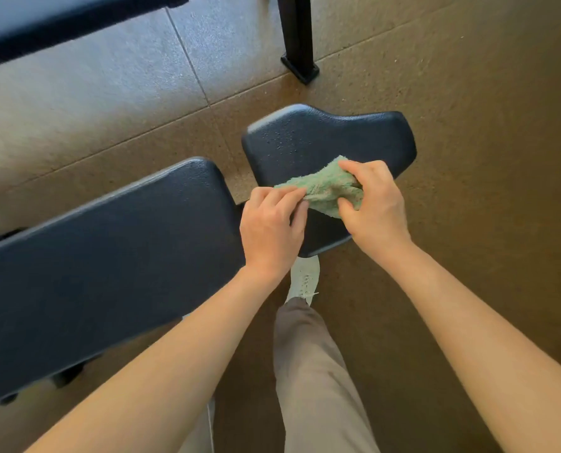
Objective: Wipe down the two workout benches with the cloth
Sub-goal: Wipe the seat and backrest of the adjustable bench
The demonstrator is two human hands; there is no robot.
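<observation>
Near the middle of the frame, both hands are holding a green cloth over the seat pad: the left hand is pinching its edge, the right hand is gripping the bunched end, seemingly tightly, beside the long bench pad

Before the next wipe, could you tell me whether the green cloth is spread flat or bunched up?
Bunched: the green terry cloth is crumpled between the left hand and right hand.

Speckled brown rubber floor lying in large tiles with thin seams running across, pale daylight glaring off the upper left tiles, a black metal leg standing on a flat foot at top
</observation>
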